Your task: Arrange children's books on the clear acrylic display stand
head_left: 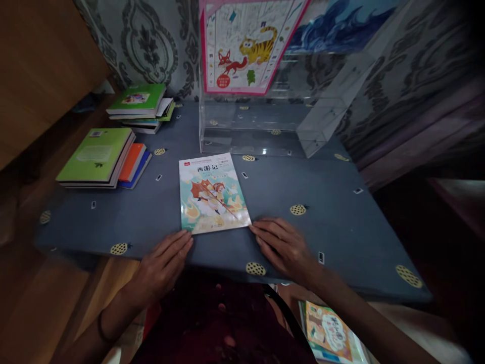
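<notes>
A picture book (215, 194) with a white and teal cover and an illustrated figure lies flat on the cloth-covered table (273, 187), slightly turned. At its lower left corner rests my left hand (162, 265), fingers stretched out and side by side, tips at the book's edge. My right hand (282, 247) lies at the lower right corner, its extended fingertips touching the book; the thumb is mostly hidden. Neither hand visibly grips the book. Behind it stands a clear acrylic book rack (261, 141) with a pink-bordered book (242, 65) featuring a cat and a fox in its upper part.
On the left are two stacks of books, a nearer green-topped stack (91, 156) and a farther one (138, 103). Below the table's front edge, at lower right, more books (329, 331) show. A patterned wall (147, 45) rises behind the table, and a wooden panel (45, 65) stands at left.
</notes>
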A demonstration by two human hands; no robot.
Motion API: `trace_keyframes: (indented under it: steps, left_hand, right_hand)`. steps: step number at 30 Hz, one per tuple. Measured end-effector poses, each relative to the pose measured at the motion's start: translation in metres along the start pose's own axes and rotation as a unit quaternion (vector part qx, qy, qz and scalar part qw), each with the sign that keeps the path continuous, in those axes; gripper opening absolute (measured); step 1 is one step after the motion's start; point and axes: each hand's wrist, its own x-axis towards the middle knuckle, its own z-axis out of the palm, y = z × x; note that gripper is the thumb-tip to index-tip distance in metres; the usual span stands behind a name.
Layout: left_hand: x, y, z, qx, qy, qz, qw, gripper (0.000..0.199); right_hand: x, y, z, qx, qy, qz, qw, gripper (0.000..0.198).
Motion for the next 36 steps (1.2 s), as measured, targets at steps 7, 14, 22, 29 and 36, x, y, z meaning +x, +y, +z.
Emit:
trace_keyframes:
  steps: [7,14,22,29,36]
  left_hand:
    - [-0.006,-0.004,0.011,-0.044,0.023,-0.016,0.999,0.063]
    - [-0.007,-0.005,0.016,-0.046,0.037,-0.029,0.998,0.058]
    - [0.002,-0.001,0.014,-0.058,0.051,-0.046,0.996,0.038]
    - [0.019,-0.02,0.002,-0.095,0.041,-0.126,0.987,0.032]
    - [0.05,-0.068,0.042,-0.145,0.067,-0.273,0.949,0.054]
  right_hand:
    - [0.002,-0.003,-0.003,-0.021,-0.029,0.014,0.999,0.044]
    - [0.0,0.0,0.0,-0.039,-0.03,0.031,0.998,0.043]
    - [0.001,-0.003,-0.004,-0.062,-0.069,0.047,0.995,0.032]
    - [0.015,0.01,-0.006,0.062,-0.01,0.113,0.992,0.031]
    - [0.053,0.028,0.041,0.03,-0.064,0.213,0.974,0.054]
